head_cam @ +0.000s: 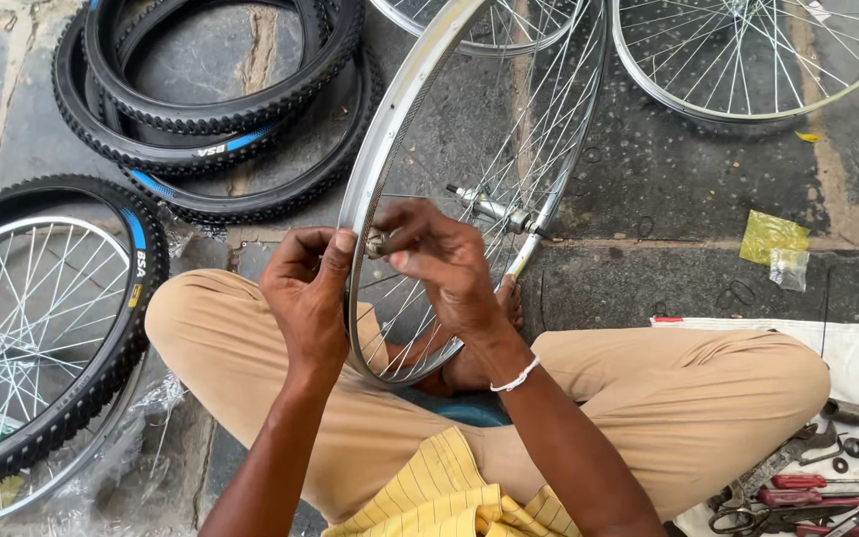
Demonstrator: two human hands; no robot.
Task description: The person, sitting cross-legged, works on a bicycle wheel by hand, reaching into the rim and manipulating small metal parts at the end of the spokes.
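Both hands (375, 273) grip wheel rim (375, 149) (tyres (221, 119) near).

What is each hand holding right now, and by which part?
Both hands grip the bare silver spoked bicycle wheel at its rim: the left hand from the outer side, the right hand from the spoke side, fingertips pinching a small metal piece there.

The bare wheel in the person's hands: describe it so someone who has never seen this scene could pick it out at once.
Start at the seated person's crossed legs in tan trousers. The silver spoked wheel stands upright between the knees, left hand and right hand at its rim. Unlike the tyred wheel on the left and the bare rims lying flat beyond, it alone stands on edge and is touched.
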